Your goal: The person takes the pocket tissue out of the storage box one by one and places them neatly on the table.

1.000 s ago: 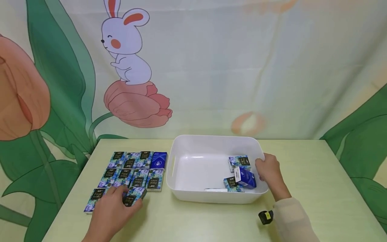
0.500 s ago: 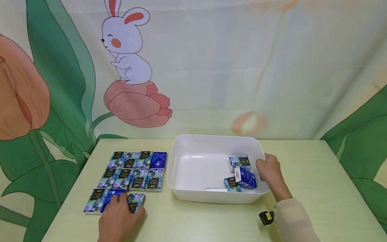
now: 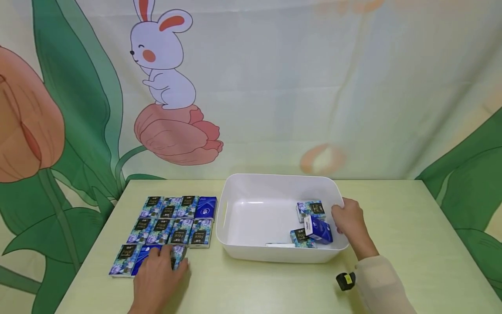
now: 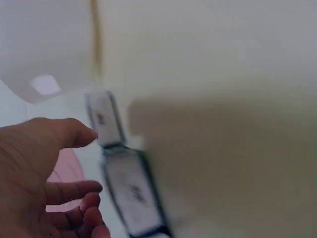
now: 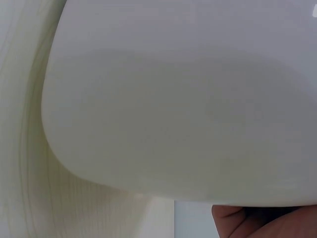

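In the head view, my left hand (image 3: 157, 272) is over a floral tissue pack (image 3: 179, 256) at the right end of the front row. Its fingers reach across the pack's top and its thumb is by the right side, hiding much of the pack. The left wrist view shows the left thumb and fingers apart, with blurred pack ends (image 4: 133, 193) beyond them. A blue tissue pack (image 3: 144, 257) lies beside that hand, partly covered. My right hand (image 3: 350, 222) grips the right end of a white plastic bin (image 3: 270, 255); its curled fingers (image 5: 232, 218) show below the bin wall.
More tissue packs (image 3: 158, 231), mostly floral, lie in three rows on the table (image 3: 412, 244). Inside the bin are floral packs (image 3: 311, 210) and a blue one (image 3: 319, 230). A small black object (image 3: 345, 281) with a yellow label sits by the right sleeve (image 3: 380, 279).
The left hand has set the floral pack down at the right of the front row, uncovering a blue pack. Since then that pack has shifted slightly back toward the middle row.
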Demonstrator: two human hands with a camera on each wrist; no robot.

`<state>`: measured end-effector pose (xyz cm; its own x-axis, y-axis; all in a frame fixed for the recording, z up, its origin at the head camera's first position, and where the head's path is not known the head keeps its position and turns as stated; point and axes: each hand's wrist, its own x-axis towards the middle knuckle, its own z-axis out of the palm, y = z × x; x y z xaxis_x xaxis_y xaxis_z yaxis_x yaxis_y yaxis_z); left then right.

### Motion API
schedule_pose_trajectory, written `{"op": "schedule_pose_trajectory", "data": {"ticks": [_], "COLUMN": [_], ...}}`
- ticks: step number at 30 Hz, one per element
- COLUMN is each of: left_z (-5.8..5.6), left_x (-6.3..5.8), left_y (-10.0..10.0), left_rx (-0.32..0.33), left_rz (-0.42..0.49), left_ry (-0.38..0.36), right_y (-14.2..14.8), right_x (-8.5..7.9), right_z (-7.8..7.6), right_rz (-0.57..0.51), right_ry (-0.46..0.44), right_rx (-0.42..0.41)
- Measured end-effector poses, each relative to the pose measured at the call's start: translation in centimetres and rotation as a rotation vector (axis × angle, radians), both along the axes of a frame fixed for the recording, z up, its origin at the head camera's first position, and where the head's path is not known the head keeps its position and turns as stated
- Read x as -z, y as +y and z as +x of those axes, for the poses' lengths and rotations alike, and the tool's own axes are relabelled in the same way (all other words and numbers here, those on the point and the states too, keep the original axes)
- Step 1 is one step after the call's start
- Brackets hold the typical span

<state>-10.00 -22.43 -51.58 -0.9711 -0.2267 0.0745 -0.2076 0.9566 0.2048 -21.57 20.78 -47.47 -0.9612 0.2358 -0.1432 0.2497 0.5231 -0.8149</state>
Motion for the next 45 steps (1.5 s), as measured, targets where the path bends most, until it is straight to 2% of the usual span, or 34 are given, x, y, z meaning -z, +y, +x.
{"op": "schedule_pose_trajectory", "data": {"ticks": [5, 9, 13, 19, 25, 29, 34, 40, 45], "left_z": [-0.5, -1.6, -2.9, -4.4, -6.0, -7.4, -9.1, -10.6, -11.7], "left_x": [-2.7, -5.4, -7.6, -10.3, -12.3, -13.3, -14.3, -14.6, -14.0], "left_y": [2.7, 5.3, 7.3, 9.5, 11.9, 13.6, 15.6, 17.8, 19.9], "left_rx": [0.170, 0.313, 0.425, 0.543, 0.671, 0.730, 0.788, 0.880, 0.992], "left_rz": [0.076, 0.095, 0.068, -0.004, -0.058, -0.096, -0.189, -0.289, -0.445], "left_ry": [0.206, 0.331, 0.397, 0.431, 0.427, 0.364, 0.283, 0.252, 0.212], "right_y": [0.2, 0.4, 0.4, 0.4, 0.3, 0.1, 0.1, -0.1, -0.1], "right_x": [0.0, 0.1, 0.3, 0.4, 0.3, 0.2, 0.1, 0.1, 0.2], "right_z": [-0.1, -0.2, -0.2, -0.2, -0.2, -0.2, -0.1, 0.0, 0.0], "right_rz": [-0.002, -0.010, -0.025, -0.026, 0.003, 0.008, 0.012, 0.023, 0.030], "right_ry": [0.005, 0.006, 0.001, 0.008, 0.009, 0.001, 0.001, 0.019, 0.021], "right_rx": [0.001, 0.004, 0.006, 0.008, 0.012, 0.008, 0.008, 0.011, 0.008]}}
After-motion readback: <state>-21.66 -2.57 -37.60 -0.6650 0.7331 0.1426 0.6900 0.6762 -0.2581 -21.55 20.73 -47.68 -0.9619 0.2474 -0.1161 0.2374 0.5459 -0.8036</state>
